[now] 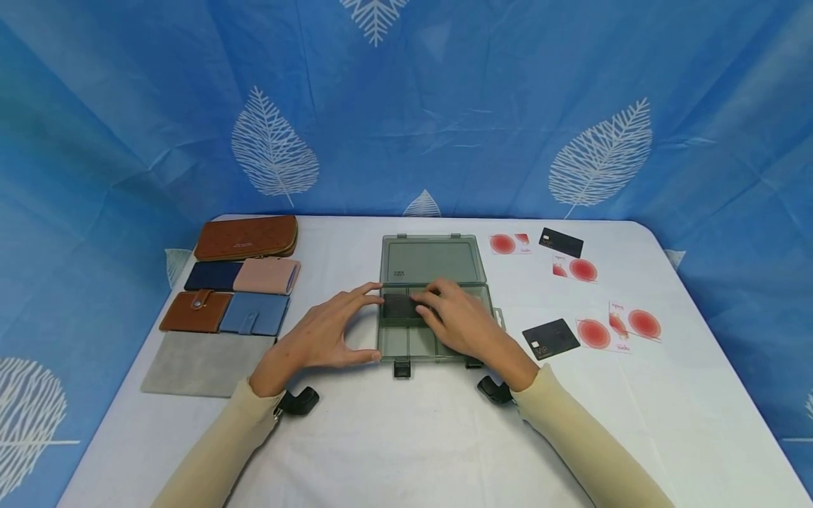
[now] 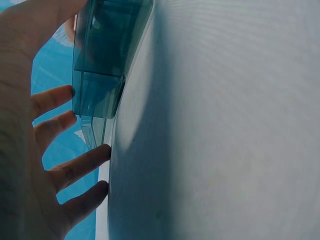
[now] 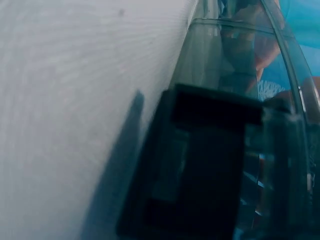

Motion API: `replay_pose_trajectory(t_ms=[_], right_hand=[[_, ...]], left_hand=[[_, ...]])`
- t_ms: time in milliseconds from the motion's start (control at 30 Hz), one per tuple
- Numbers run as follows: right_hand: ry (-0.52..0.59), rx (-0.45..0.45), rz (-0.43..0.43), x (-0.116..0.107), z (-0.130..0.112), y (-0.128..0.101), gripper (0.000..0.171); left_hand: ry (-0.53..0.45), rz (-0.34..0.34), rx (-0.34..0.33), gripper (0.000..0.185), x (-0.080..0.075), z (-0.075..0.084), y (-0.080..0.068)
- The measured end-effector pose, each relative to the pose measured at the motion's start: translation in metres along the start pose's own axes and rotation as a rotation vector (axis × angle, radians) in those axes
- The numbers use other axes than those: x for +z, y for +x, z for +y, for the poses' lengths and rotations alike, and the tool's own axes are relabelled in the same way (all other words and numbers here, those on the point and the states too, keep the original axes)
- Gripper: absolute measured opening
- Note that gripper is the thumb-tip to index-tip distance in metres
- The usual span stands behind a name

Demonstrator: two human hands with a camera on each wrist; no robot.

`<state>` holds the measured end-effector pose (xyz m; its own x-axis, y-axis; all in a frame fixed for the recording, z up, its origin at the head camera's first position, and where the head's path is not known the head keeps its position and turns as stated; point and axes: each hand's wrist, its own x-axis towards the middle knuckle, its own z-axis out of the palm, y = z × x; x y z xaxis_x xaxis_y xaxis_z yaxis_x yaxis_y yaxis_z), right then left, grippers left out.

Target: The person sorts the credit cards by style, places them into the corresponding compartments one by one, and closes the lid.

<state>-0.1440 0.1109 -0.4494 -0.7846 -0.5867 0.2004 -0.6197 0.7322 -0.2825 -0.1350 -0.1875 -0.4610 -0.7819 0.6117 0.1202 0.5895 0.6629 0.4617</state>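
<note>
A translucent grey-green compartment box [image 1: 438, 342] stands open in the middle of the white table [image 1: 406, 423], its lid [image 1: 434, 259] folded back. A black card [image 1: 399, 307] lies in a left compartment. My right hand [image 1: 427, 303] reaches over the box, and its bent fingertips pinch the card. My left hand [image 1: 371, 322] spans the box's left side, forefinger at the back corner and thumb at the front. In the left wrist view, straight, spread fingers [image 2: 60, 130] sit beside the box wall [image 2: 102, 65]. The right wrist view shows the box's black latch [image 3: 200, 170] close up.
Several wallets lie at the left: a brown zip one [image 1: 246, 238], navy [image 1: 212, 276], pink [image 1: 267, 275], brown snap [image 1: 195, 311], blue [image 1: 255, 314], and a grey pouch [image 1: 203, 363]. On the right lie black cards [image 1: 550, 339] and red-circle cards [image 1: 574, 269].
</note>
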Motion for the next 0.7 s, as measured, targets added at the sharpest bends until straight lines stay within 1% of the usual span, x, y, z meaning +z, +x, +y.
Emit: replay_pose_trajectory(t_ms=[233, 433, 600, 700], right_hand=[[-0.001, 0.012, -0.108, 0.0, -0.001, 0.0, 0.035], [0.026, -0.001, -0.158, -0.003, 0.0, -0.001, 0.039], [0.07, -0.016, -0.193, -0.016, 0.004, -0.002, 0.042], [0.107, -0.002, -0.169, -0.029, 0.01, -0.002, 0.042]], left_hand=[[-0.003, -0.001, 0.006, 0.091, 0.0, 0.0, 0.001], [-0.007, -0.009, -0.004, 0.091, -0.001, 0.0, 0.001], [-0.016, -0.013, -0.008, 0.09, -0.001, 0.0, 0.0], [-0.011, -0.014, -0.014, 0.091, -0.001, 0.0, 0.0]])
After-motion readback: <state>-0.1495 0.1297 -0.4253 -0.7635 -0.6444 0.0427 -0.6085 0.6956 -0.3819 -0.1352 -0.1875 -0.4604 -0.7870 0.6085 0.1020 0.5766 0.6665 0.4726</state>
